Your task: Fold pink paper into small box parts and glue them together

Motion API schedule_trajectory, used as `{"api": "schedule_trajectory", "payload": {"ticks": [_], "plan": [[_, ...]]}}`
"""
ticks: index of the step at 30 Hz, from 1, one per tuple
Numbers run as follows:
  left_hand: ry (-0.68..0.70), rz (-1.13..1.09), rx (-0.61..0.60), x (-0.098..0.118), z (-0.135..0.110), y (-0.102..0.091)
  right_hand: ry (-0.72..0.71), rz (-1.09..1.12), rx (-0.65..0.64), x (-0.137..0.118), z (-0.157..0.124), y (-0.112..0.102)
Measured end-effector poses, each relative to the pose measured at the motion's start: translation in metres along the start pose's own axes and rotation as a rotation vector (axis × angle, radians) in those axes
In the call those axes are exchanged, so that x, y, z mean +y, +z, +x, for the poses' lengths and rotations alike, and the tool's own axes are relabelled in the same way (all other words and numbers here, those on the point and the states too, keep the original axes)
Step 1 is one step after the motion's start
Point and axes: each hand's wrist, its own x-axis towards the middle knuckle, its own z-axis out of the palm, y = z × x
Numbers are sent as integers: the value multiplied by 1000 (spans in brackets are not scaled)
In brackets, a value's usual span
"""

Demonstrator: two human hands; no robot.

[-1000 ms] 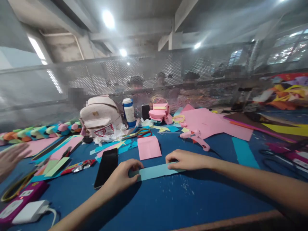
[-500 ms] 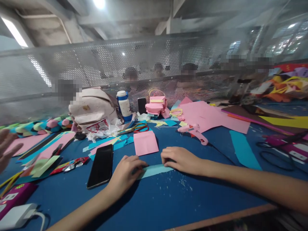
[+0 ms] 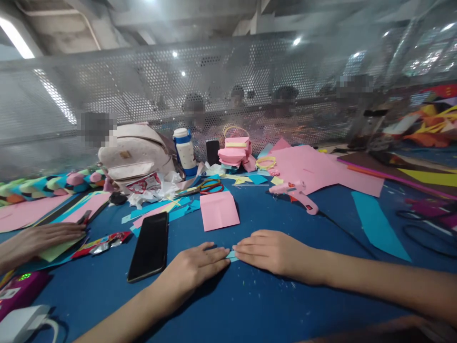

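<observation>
My left hand (image 3: 194,267) and my right hand (image 3: 269,250) lie flat on the blue table (image 3: 250,305), fingertips almost meeting. Between and under them is a light-blue paper strip (image 3: 232,256), of which only a small corner shows. Both hands press down on it with fingers stretched out. A folded pink paper square (image 3: 218,210) lies just beyond my hands. A black phone (image 3: 150,245) rests left of my left hand.
Another person's hand (image 3: 39,238) lies on paper scraps at the left. A pink glue gun (image 3: 296,193), scissors (image 3: 205,186), a beige backpack (image 3: 135,159), a bottle (image 3: 185,151), pink sheets (image 3: 321,169) and a teal strip (image 3: 376,224) crowd the table. A perforated metal screen (image 3: 228,90) stands behind.
My hands have slid together over the light-blue strip, covering nearly all of it, and now lie flat. The other person's hand at the left dropped onto the table.
</observation>
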Motion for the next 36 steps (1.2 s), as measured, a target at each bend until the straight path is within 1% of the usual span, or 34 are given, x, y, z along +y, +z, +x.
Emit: {"api": "schedule_trajectory", "payload": {"ticks": [3, 5, 8, 18, 23, 28, 32, 36], "plan": [[88, 144, 10, 3, 0, -2, -41, -46, 3, -1, 0, 1], [122, 217, 15, 4, 1, -2, -57, -35, -11, 0, 0, 0], [146, 269, 7, 4, 1, -3, -65, -16, -2, 1, 1, -1], [171, 360, 26, 5, -1, 1, -57, 20, -24, 1, 0, -4], [177, 408, -8, 7, -1, -1, -46, 39, -33, 1, 0, -3], [186, 387, 11, 5, -2, 1, -37, 150, -67, 6, -1, -3], [186, 417, 36, 5, -3, -1, 16, 227, -107, 8, 1, -9], [180, 456, 22, 9, -4, -5, 75, 186, -163, 5, 12, -15]]}}
